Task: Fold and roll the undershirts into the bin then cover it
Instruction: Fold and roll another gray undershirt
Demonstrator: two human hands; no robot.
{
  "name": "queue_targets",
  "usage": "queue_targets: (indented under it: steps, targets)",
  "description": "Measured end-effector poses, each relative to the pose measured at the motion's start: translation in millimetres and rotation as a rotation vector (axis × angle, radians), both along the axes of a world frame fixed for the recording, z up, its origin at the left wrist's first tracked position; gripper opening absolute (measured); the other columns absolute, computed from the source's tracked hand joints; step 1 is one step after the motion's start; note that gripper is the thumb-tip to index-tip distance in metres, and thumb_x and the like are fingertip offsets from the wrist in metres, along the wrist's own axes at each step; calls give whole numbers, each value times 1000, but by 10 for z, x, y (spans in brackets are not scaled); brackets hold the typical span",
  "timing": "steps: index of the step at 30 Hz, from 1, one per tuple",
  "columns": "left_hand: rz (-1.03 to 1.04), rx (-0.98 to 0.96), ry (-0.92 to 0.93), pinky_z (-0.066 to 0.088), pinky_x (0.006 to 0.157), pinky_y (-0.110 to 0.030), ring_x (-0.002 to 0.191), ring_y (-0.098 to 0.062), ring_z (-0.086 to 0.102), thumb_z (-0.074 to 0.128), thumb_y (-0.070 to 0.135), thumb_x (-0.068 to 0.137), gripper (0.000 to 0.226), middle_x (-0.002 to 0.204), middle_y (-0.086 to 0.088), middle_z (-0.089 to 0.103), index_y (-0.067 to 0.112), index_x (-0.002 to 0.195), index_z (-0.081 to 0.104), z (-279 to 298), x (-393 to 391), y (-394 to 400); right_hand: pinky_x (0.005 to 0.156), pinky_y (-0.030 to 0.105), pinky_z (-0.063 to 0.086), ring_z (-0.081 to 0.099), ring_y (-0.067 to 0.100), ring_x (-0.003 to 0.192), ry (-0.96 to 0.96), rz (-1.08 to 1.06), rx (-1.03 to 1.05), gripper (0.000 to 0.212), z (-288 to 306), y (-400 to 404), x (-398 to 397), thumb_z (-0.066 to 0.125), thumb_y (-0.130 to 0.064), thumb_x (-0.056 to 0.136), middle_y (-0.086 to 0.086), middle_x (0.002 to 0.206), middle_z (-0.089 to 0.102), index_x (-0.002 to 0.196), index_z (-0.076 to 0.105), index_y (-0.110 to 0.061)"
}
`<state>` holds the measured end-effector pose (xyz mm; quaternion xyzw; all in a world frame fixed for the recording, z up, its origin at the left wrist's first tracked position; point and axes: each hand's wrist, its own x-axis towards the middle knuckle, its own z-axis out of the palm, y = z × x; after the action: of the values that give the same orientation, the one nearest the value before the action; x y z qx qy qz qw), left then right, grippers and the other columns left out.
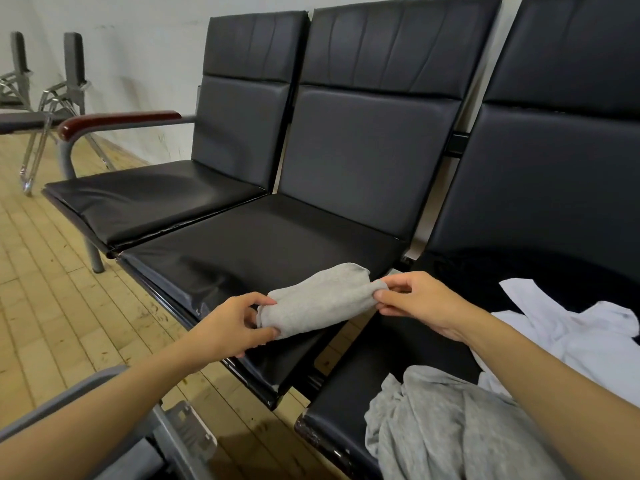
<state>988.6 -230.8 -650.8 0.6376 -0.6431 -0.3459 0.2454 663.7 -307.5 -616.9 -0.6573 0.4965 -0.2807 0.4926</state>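
A rolled grey undershirt (pixel 318 299) hangs just above the front of the middle black seat (pixel 263 244). My left hand (pixel 235 323) pinches its left end and my right hand (pixel 422 303) pinches its right end. A loose grey undershirt (pixel 446 424) lies crumpled on the right seat, under my right forearm. Behind it sprawls a white undershirt (pixel 588 330). The grey bin (pixel 173 441) shows only as a rim and a latch at the bottom left, below my left forearm.
Three joined black padded seats stand against a white wall. A wooden armrest (pixel 117 121) ends the row on the left. Metal chair frames (pixel 45 98) stand at the far left. A dark garment (pixel 540 271) lies on the right seat. The floor is pale wood planks.
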Motion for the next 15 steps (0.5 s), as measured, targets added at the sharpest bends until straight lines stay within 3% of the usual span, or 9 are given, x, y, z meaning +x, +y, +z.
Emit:
queue_targets:
  steps: [5,8,10,12,15]
  targets:
    - [-1,-73,32,55,61,-23,59,-19,63,65,37,100,10,90,-3,74,33,108,70,42,32,-78,86,36,64,78,21,93,5,-26,-8,16,17,-16,67,64,-25,102,9,111,72,114,73,-20]
    - [13,-46,34,57,64,-25,77,-31,71,59,41,102,21,87,-6,74,23,104,70,62,35,-132,85,39,64,79,22,91,12,-24,11,20,3,-47,100,60,-31,104,8,113,73,118,68,-20]
    - [55,-3,71,56,63,-24,79,-23,72,54,45,104,31,83,-5,73,17,106,68,52,41,-170,82,38,64,79,23,87,27,-28,27,24,-3,-78,139,56,-36,106,5,111,75,119,64,-18]
    - [103,34,106,51,57,-22,68,-8,69,50,46,105,37,83,-4,70,14,111,66,40,31,-205,72,31,64,79,19,79,121,-43,-12,25,-11,-109,192,51,-39,107,1,103,77,118,61,-19]
    - [165,60,107,45,50,-22,53,0,62,48,46,106,39,76,-2,62,12,107,68,16,2,-257,53,19,51,72,8,59,308,-99,-145,23,-34,-195,268,50,-43,107,-5,75,73,113,61,-24]
